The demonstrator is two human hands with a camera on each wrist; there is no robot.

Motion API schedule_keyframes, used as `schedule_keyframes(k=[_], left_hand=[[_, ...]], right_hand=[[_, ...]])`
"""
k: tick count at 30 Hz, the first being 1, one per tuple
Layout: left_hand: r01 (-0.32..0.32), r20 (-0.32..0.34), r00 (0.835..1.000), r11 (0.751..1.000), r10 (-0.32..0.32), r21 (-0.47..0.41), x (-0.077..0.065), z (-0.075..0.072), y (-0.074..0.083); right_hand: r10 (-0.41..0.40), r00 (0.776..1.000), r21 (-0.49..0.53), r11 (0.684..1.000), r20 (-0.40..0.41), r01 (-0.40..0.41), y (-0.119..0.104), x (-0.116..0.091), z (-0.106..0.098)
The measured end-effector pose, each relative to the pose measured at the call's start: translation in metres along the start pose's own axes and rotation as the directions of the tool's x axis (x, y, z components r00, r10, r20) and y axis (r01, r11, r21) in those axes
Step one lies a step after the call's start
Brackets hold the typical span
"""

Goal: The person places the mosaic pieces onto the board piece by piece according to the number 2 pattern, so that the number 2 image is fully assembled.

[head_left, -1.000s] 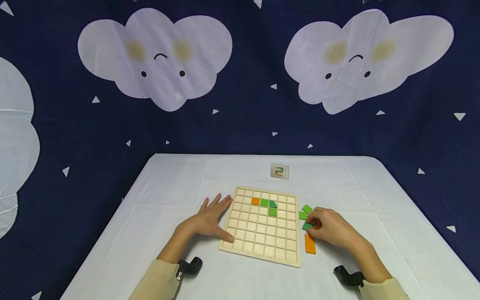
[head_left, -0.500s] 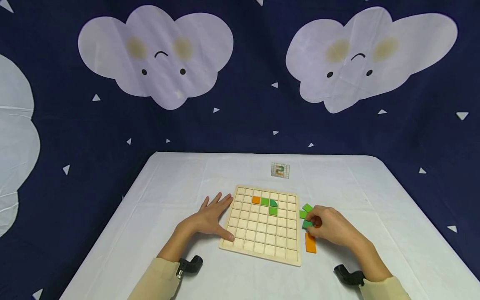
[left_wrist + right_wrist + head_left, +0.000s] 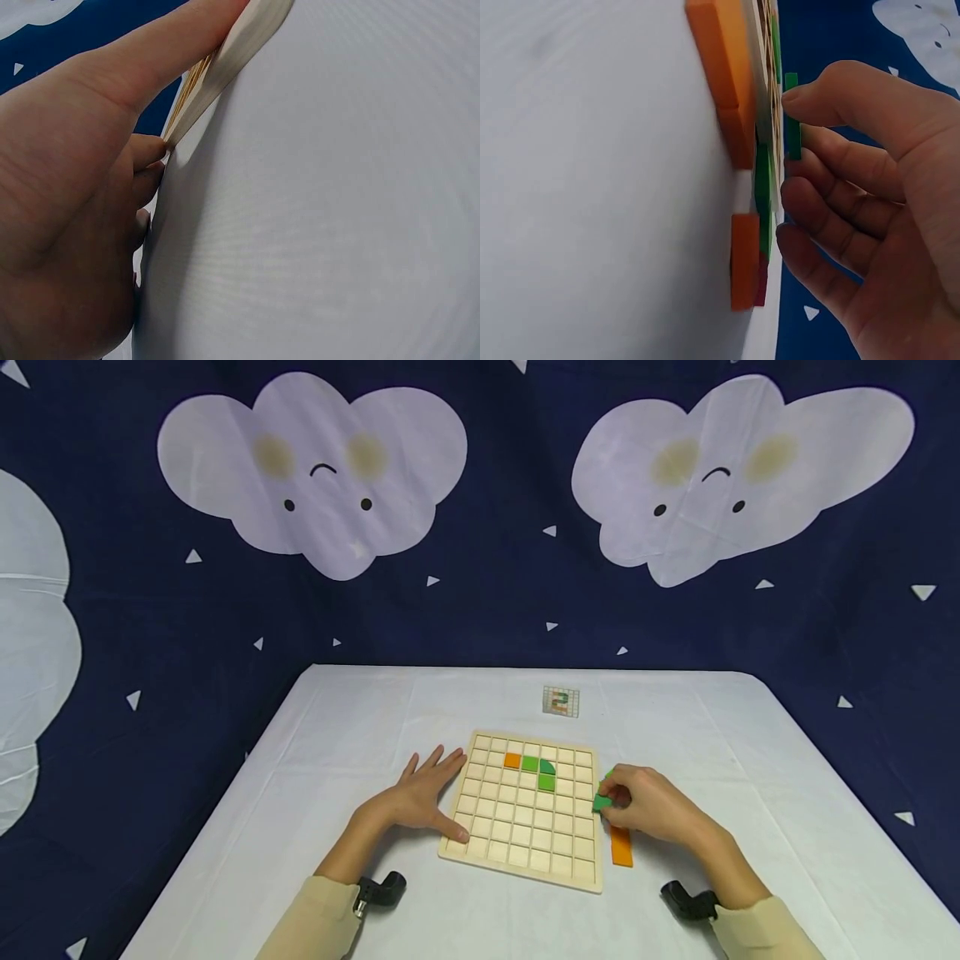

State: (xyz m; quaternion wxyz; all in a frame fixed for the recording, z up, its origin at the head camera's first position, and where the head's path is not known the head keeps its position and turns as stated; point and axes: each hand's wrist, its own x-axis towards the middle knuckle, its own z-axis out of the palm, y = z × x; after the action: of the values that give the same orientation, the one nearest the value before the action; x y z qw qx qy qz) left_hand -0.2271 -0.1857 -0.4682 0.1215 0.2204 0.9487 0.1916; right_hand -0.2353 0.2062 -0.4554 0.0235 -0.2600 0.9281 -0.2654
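A pale wooden grid board (image 3: 517,837) lies on the table between the two hands. My left hand (image 3: 416,802) spreads its fingers along the board's left side, thumb over the lower left corner and fingertips at the upper edge. By the board's right edge my right hand (image 3: 654,803) pinches a dark green tile (image 3: 795,142) between thumb and fingers, held up off the table. In the board's upper cells sit an orange square (image 3: 512,761), a light green square (image 3: 529,764), a dark green rounded piece (image 3: 547,767) and another light green square (image 3: 547,782).
Orange pieces (image 3: 621,847) lie right of the board, under the right hand. The right wrist view also shows a separate orange tile (image 3: 742,262), a dark red tile (image 3: 761,281) and green tiles (image 3: 763,180). A small patterned card (image 3: 561,702) lies beyond the board.
The right hand has picked up the dark green tile from beside the board and moved it slightly left, to the board's right edge. The left hand has stayed in place.
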Motion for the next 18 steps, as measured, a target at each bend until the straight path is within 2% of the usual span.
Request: schedule_keyframes(k=[10,18], left_hand=[[-0.009,-0.003,1.0,1.0,0.009,-0.009,-0.001,-0.001,0.001],[-0.011,-0.006,1.0,1.0,0.011,-0.008,-0.002,-0.001,0.002]], right_hand=[[-0.073,0.997,-0.035,0.997,0.02,0.074,-0.01,0.016,0.006],[-0.077,0.996,-0.016,0.997,0.052,0.078,-0.015,0.026,0.011]])
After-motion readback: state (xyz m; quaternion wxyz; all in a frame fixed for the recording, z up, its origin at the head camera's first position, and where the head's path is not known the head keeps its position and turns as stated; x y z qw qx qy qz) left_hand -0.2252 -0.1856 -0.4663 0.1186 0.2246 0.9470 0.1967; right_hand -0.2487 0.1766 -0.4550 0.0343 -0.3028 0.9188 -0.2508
